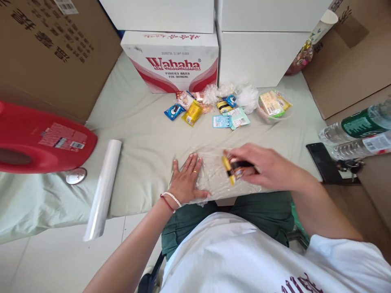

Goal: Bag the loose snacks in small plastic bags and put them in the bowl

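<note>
My left hand (pixel 187 178) lies flat with fingers spread on the left edge of a clear plastic sheet (pixel 214 179) spread on the pale green cloth. My right hand (pixel 262 167) is closed around a small dark and yellow snack packet (pixel 233 169), held just over the middle of the sheet. Farther back lies a pile of several small snack packets (pixel 210 110), blue, yellow and teal, with crumpled clear wraps (pixel 247 97) beside them.
A white roll of film (pixel 104 187) lies at left beside a red jug (pixel 39 142). A Wahaha box (pixel 172 61) and white boxes stand behind. A clear bowl of snacks (pixel 273 106), a black phone (pixel 320 160), keys and two water bottles (pixel 357 134) sit at right.
</note>
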Tool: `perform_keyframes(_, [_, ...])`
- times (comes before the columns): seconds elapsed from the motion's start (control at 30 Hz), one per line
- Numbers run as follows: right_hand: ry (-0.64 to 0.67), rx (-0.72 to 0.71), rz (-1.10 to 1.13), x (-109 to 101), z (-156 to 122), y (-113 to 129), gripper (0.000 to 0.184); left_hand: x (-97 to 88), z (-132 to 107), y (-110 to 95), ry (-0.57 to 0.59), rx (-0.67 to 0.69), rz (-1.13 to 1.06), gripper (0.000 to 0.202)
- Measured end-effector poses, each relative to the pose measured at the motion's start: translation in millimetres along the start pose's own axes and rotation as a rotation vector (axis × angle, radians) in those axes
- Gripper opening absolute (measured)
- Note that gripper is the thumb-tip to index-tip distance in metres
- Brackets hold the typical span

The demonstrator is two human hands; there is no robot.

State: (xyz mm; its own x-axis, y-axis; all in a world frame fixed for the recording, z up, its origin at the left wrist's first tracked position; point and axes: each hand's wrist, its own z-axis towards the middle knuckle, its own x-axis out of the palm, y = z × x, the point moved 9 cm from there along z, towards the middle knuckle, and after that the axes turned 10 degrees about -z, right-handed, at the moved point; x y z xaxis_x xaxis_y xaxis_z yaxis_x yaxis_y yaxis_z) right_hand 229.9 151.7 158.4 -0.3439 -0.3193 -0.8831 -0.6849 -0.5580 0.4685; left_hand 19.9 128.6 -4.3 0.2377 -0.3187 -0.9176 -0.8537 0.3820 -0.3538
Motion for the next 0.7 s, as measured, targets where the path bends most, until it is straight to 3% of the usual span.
perform_keyframes(0.1, [0.278,-0.123,-0.044,59,9,14,0.065,1.0,1,0,0.022,-0.002,0.018,0.131])
perform_keyframes(0.2, [0.342,0.003,-0.171,88,25,-17,0.064,2.4,2,0,0.062,-0.029,0.044,0.134])
perform_keyframes(0.27, [0.315,0.133,-0.260,91,33,-41,0.063,3.4,2,1,0.086,-0.048,0.056,0.135])
perform_keyframes(0.33, [0.306,0.173,-0.306,90,36,-50,0.067,3.7,2,1,0.092,-0.052,0.062,0.133])
perform_keyframes(0.43, [0.313,0.132,-0.316,88,35,-44,0.069,3.2,2,1,0.076,-0.037,0.062,0.129])
perform_keyframes(0.53, [0.296,0.164,-0.360,86,33,-42,0.060,3.3,1,1,0.065,-0.030,0.048,0.129])
perform_keyframes(0.7, [0.313,0.188,-0.441,89,31,-44,0.061,3.5,2,1,0.061,-0.039,0.028,0.132])
